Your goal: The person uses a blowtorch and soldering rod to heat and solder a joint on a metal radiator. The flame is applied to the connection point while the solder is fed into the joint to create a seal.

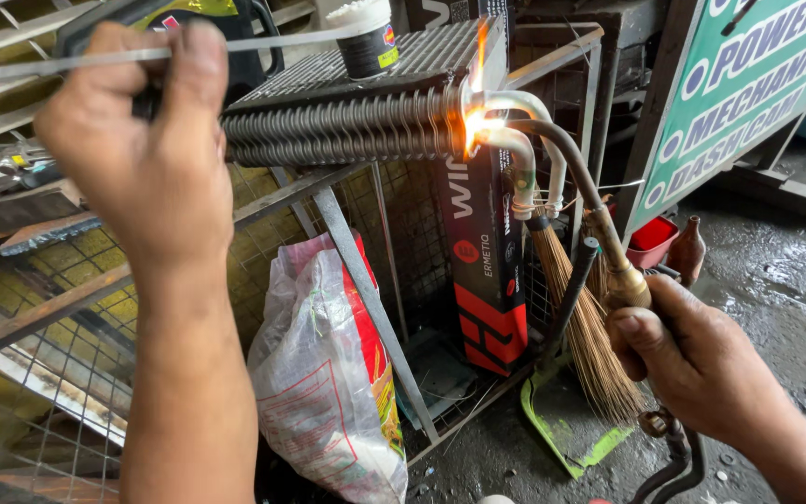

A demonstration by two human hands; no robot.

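Flame [474, 117] played on the pipe joint [494, 131] at the end of the finned coil [347, 117], which lay flat on a metal rack [347, 243], raised so heat could reach the bend from the side. Gripped in the right hand [692, 359], closed around its brass handle: the torch [608, 252], curved tip aimed up at the joint. Pinched between thumb and fingers of the left hand [146, 140]: a thin rod [263, 42], held level toward the flame. Below the rack: a plastic sack [328, 373], a broom [590, 327].

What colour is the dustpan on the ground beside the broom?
Bright green dustpan, seen in the head view, beside the straw broom.
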